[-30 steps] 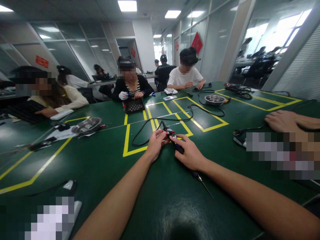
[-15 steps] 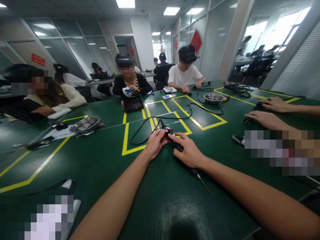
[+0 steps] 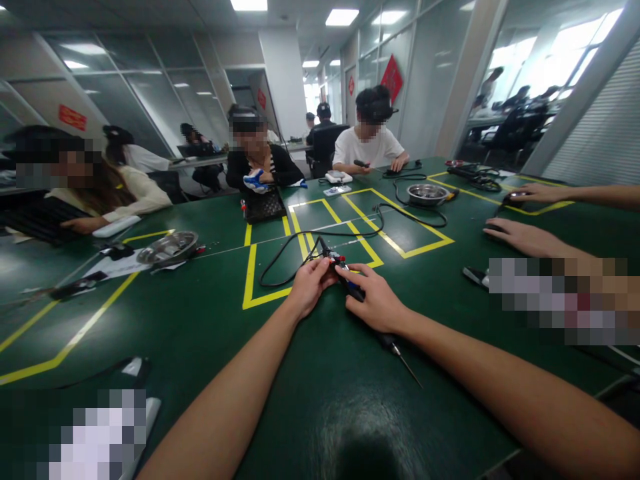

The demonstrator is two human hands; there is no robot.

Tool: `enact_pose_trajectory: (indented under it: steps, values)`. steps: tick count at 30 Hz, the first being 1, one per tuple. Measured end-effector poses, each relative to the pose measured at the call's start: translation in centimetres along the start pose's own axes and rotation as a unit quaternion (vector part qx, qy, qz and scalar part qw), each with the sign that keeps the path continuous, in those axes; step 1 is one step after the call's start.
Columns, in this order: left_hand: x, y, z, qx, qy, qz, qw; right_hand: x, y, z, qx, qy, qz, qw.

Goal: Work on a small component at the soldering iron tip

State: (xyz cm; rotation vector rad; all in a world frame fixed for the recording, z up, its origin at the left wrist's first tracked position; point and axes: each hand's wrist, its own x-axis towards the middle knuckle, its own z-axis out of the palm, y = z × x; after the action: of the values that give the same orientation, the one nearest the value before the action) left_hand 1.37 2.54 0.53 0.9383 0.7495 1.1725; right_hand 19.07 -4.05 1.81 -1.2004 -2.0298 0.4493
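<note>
Over the green table (image 3: pixel 310 387), my left hand (image 3: pixel 311 288) pinches a small part with red on it. A black cable (image 3: pixel 280 263) runs up to these fingertips, and the part itself is mostly covered. My right hand (image 3: pixel 377 299) is wrapped round a dark-handled tool with blue marks (image 3: pixel 353 288). Its tip points at my left fingers, and its exact kind is not clear. Below my right wrist lies a black-handled screwdriver (image 3: pixel 407 367) with a thin metal shaft, its handle partly hidden by my arm.
Yellow tape (image 3: pixel 250 280) marks rectangles on the table. Metal bowls stand left (image 3: pixel 173 248) and far right (image 3: pixel 427 195). A black tray (image 3: pixel 264 205) lies before a person opposite. Another person's hands (image 3: pixel 525 237) rest at the right. A cable bundle (image 3: pixel 473 179) lies behind them.
My hands hold nearly the same pose. The person in white opposite has lifted a dark-handled tool off the table. The neighbour's hands at the right have shifted slightly away from me.
</note>
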Motion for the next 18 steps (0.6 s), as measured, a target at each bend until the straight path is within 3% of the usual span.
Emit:
enact_pose_trajectory:
  steps: [11, 14, 18]
  values:
    - [0.1, -0.2, 0.2, 0.013, 0.013, 0.008, 1.000, 0.1, -0.1, -0.1, 0.002, 0.000, -0.004, 1.000]
    - [0.1, 0.1, 0.3, 0.100, 0.044, 0.008, 0.994, 0.1, -0.1, -0.1, -0.011, -0.003, 0.009, 1.000]
    - [0.2, 1.0, 0.3, 0.254, 0.069, 0.025, 0.964, -0.1, -0.5, -0.3, -0.054, -0.016, 0.027, 0.998]
